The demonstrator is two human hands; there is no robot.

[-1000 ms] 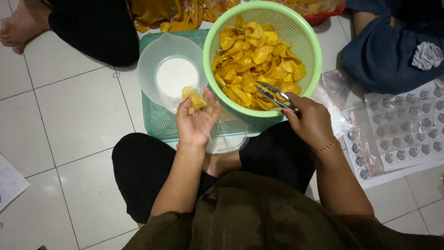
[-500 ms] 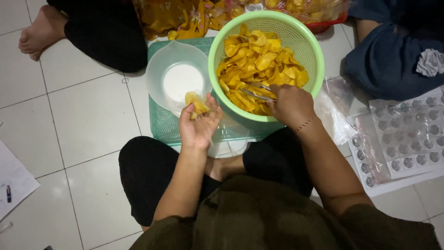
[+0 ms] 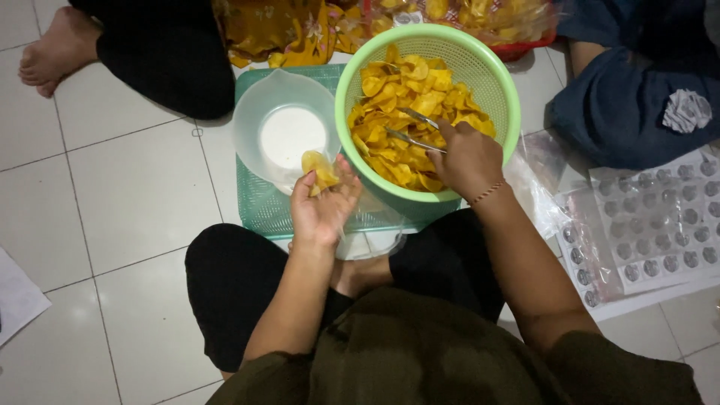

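Observation:
My left hand [image 3: 324, 204] is cupped palm up over a clear plastic bag [image 3: 371, 240], with a few yellow chips [image 3: 318, 169] held at its fingertips. My right hand [image 3: 466, 159] grips metal tongs [image 3: 411, 129] whose tips reach into the pile of yellow chips [image 3: 409, 97] in a light green colander [image 3: 495, 82]. A clear bowl [image 3: 255, 112] with white powder [image 3: 292, 136] stands left of the colander. Both rest on a teal basket lid [image 3: 262, 210] in front of my crossed legs.
A person in black sits at the far left, bare foot [image 3: 51, 46] on the white tiles. Another person's blue-clad knee [image 3: 637, 97] is at the right. Sticker sheets [image 3: 660, 225] and clear bags lie to my right. Bags of chips [image 3: 480, 15] are behind the colander. Paper [image 3: 11, 296] lies at the left edge.
My right hand moved the tongs from the colander's near rim further into the chips. My left hand stayed cupped with chips, shifting slightly toward the clear bowl.

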